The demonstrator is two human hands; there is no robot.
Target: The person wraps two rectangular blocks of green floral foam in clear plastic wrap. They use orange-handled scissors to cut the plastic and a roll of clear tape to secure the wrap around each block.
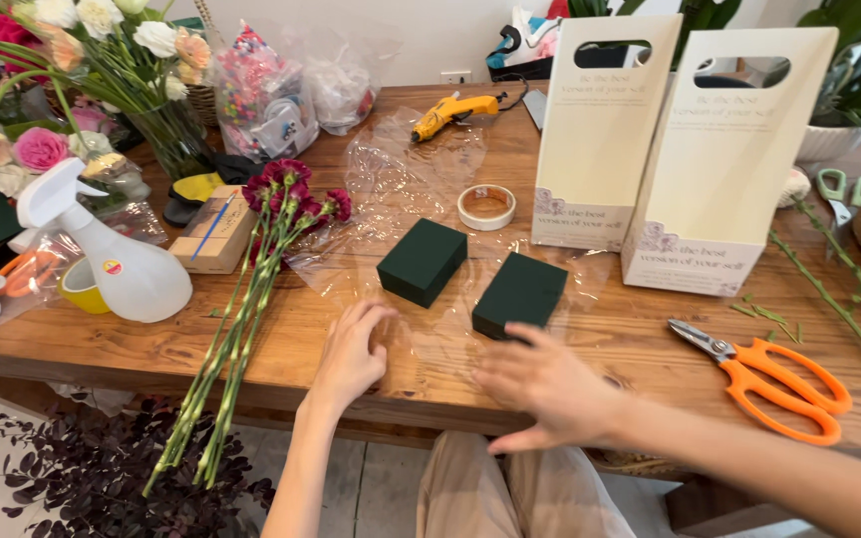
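Two dark green foam blocks sit on a clear plastic sheet [406,189] spread over the wooden table [112,344]: one block [423,261] to the left, the other block [520,294] to the right. My left hand [351,354] rests palm down on the sheet's near edge, just in front of the left block, fingers loosely curled. My right hand [540,384] hovers flat and slightly blurred in front of the right block, fingers spread, holding nothing.
Dark red carnations [251,299] lie at the left, stems over the table edge. Orange scissors [774,379] lie at the right. Two cream paper bags [670,149], a tape roll [487,207], a yellow glue gun [453,112], a white spray bottle [117,259] and a vase of flowers [82,70] stand behind.
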